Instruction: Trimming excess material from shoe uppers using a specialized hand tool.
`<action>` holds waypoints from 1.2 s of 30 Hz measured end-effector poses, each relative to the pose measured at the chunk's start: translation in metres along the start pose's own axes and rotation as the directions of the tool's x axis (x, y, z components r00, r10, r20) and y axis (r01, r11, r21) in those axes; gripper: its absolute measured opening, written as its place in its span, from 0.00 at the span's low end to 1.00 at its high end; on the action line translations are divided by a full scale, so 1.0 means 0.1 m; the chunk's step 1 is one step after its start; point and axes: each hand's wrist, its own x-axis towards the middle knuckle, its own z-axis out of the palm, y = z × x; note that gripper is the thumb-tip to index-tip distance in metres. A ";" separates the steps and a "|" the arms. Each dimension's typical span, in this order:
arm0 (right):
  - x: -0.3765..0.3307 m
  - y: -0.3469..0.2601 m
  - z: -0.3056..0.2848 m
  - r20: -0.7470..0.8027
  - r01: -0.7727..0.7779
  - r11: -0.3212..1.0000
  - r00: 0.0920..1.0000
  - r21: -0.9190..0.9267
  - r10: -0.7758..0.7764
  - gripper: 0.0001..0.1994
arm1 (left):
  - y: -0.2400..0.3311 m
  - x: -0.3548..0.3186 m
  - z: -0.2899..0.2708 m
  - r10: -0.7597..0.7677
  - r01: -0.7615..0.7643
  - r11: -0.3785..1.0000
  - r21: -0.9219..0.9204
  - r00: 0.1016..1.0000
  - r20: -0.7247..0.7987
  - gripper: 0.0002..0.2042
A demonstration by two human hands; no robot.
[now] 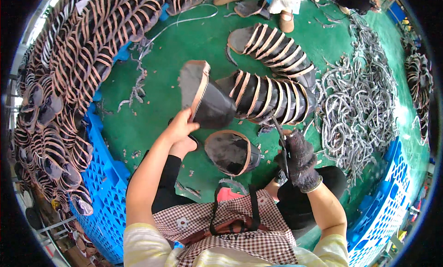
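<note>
My bare left hand (181,126) pinches the edge of a black shoe upper (216,105) with a grey inside and a tan zigzag-edged strip. The upper is held tilted above the floor, at the left end of a row of nested uppers (272,97). In a dark knit glove, my right hand (299,157) is closed round dark scissors (282,142), their tips pointing up toward that row. The fingers partly hide the scissors' handles. Between my hands and nearer to me, a single upper (226,152) lies on the floor, its grey inside facing up.
A second row of nested uppers (277,50) curves behind. Grey trimmings (355,105) are heaped at the right. Blue plastic pallets (104,184) stand at both sides, the left one beside tall stacks of uppers (92,50). Other people's feet (286,22) show at the far edge of the green floor.
</note>
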 end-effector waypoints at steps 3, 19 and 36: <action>-0.09 -0.37 -0.01 -0.125 0.197 0.980 0.973 0.020 -0.193 0.22 | 0.37 -0.67 0.34 -0.030 0.036 0.966 -0.256 0.999 0.027 0.19; -0.82 -0.89 -0.98 -0.012 0.470 0.763 0.849 -0.444 -0.529 0.21 | 1.15 -2.00 1.05 0.467 -0.530 0.841 0.105 0.812 0.351 0.18; -1.33 -0.81 -0.67 -0.365 0.252 0.967 0.897 -0.041 -0.249 0.20 | 1.27 -1.73 1.70 0.241 -0.211 0.836 -0.507 0.970 -0.007 0.17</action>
